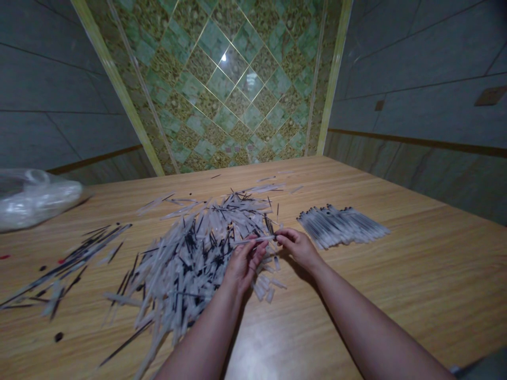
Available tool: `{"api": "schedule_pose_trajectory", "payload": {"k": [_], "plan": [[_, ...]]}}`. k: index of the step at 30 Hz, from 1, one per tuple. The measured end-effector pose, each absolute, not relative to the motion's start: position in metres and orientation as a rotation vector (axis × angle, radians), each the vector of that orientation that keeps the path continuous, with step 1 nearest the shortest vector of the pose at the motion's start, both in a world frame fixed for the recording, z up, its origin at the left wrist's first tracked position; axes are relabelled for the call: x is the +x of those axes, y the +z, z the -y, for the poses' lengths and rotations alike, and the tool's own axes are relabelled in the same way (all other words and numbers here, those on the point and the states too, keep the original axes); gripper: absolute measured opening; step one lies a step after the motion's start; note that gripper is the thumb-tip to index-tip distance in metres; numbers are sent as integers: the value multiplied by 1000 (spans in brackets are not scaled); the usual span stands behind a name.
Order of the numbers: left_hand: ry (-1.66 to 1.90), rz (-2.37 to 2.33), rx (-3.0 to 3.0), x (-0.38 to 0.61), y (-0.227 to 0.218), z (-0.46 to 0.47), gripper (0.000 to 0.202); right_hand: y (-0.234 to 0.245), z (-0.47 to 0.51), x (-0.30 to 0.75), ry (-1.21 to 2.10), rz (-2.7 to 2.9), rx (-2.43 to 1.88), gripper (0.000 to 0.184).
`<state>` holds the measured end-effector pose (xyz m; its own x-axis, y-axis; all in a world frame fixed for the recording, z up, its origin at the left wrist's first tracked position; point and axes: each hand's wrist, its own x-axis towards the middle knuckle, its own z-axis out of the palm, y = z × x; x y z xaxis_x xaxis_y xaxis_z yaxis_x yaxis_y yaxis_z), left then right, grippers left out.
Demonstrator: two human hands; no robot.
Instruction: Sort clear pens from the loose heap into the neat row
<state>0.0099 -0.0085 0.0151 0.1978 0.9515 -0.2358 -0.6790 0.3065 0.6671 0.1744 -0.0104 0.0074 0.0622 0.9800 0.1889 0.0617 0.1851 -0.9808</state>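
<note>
My left hand (244,264) and my right hand (298,247) meet over the near right edge of a big loose heap of clear pen barrels and black refills (190,253). Both pinch the same clear pen barrel (256,240), held level between them, left fingers round its middle and right fingertips at its right end. To the right lies a neat row of assembled pens (340,226) with dark tips, side by side on the wooden table (415,274).
Thin black refills and a few clear barrels (71,261) are strewn at the left. A crumpled clear plastic bag (34,196) sits at the far left edge. Small clear caps (266,287) lie below my hands. Tiled walls close the table's far sides.
</note>
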Motion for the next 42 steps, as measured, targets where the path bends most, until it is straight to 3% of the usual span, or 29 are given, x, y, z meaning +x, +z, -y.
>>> {"api": "schedule_pose_trajectory", "payload": {"k": [6,9,13,22,26,31,34,37,42], "plan": [[1192,-714,498,9,13,9,17,8,13,173,796,1488,-1223,25],[1187,-723,508,10,12,9,17,6,13,173,717,1563,-1290,36],[1176,-702,521,10,11,8,17,3,11,176,864,1477,-1291,46],[1174,-705,534,9,13,10,18,4,8,181,979,1400,-1143,25],[1152,-691,570,9,15,13,19,0,9,179,1004,1363,-1215,38],[1155,-706,568,8,14,11,19,3,11,182,1133,1313,-1081,38],[1149,-706,573,8,14,11,19,1,11,182,1090,1355,-1128,29],[1153,-732,551,8,13,10,20,-3,9,181,1039,1359,-1191,35],[1178,-743,530,7,12,9,19,-6,9,180,1222,1260,-1061,37]]}}
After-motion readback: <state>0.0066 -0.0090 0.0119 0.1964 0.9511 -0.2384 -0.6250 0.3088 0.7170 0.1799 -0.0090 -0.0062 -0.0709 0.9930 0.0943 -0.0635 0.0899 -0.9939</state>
